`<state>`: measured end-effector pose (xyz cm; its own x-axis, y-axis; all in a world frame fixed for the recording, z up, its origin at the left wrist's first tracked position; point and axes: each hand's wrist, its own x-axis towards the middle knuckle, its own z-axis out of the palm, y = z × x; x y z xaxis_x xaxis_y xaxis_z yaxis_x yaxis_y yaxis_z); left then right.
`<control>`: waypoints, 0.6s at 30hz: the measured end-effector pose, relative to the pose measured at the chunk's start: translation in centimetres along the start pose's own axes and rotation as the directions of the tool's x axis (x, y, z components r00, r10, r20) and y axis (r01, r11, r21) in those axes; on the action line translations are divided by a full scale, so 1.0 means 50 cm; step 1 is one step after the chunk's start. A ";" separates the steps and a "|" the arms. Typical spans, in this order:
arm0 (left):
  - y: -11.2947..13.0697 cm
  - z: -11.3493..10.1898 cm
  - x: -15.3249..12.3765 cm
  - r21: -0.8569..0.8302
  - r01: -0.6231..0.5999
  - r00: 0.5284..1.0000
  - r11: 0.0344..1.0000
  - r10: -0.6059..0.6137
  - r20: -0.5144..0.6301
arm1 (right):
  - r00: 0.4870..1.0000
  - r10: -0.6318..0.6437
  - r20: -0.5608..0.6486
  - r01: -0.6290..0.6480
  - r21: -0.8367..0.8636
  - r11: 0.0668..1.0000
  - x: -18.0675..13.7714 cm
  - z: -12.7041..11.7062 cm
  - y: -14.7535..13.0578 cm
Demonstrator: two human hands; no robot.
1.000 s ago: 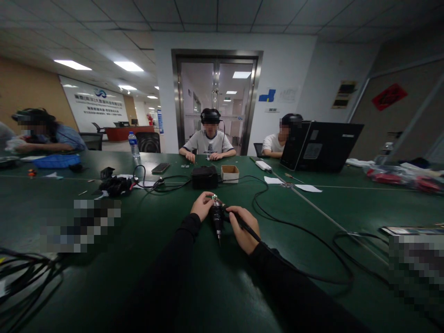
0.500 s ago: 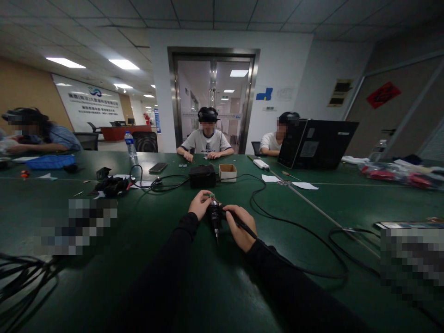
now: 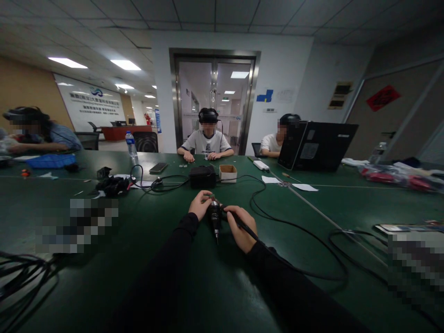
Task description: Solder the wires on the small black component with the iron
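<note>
In the head view, my left hand [image 3: 200,205] is closed, thumb and fingers pinching a small green part [image 3: 212,197] at the far end of a black drill-like tool [image 3: 215,215]. That tool lies on the green table with its thin metal tip pointing towards me. My right hand [image 3: 243,226] grips a black, pen-shaped soldering iron [image 3: 243,225] from the right side. Its cord runs back along my right forearm. The iron's front end reaches towards the green part; whether they touch is too small to tell.
Beyond my hands stand a black box [image 3: 202,176] and an open cardboard box [image 3: 228,174]. A black cable [image 3: 294,218] loops across the right side. A phone [image 3: 158,168] and black gear [image 3: 113,186] lie left. One person [image 3: 207,141] sits opposite; others sit at both sides.
My hands stay nearly in place, with only a slight shift at the green part. The opposite person's hand on the left has flattened towards the table. The view has tilted slightly.
</note>
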<state>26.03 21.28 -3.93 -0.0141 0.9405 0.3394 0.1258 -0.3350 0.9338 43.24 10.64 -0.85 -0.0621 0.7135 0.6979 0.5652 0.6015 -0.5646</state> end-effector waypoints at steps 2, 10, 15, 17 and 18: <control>0.001 0.000 0.000 0.001 -0.004 1.000 1.000 0.004 0.005 | 1.000 -0.006 0.010 0.006 0.002 1.000 0.000 -0.002 -0.003; -0.003 0.001 0.001 -0.024 0.000 1.000 1.000 0.000 0.020 | 1.000 -0.014 0.005 0.014 -0.009 1.000 -0.001 -0.002 -0.002; -0.002 0.001 0.001 -0.074 0.035 0.999 0.997 -0.034 0.019 | 1.000 -0.004 0.009 0.004 -0.017 1.000 0.000 -0.002 -0.001; -0.001 0.001 0.000 -0.095 0.041 0.999 0.995 -0.038 0.029 | 1.000 0.001 0.020 -0.001 -0.022 1.000 0.000 -0.004 -0.003; 0.000 0.001 0.000 -0.104 0.043 0.999 0.994 -0.040 0.035 | 1.000 0.004 0.027 -0.003 -0.023 1.000 0.000 -0.005 -0.004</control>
<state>26.08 21.29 -3.94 0.0152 0.9545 0.2979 0.0212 -0.2982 0.9543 43.34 10.45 -0.64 -0.0822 0.7255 0.6832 0.5846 0.5904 -0.5566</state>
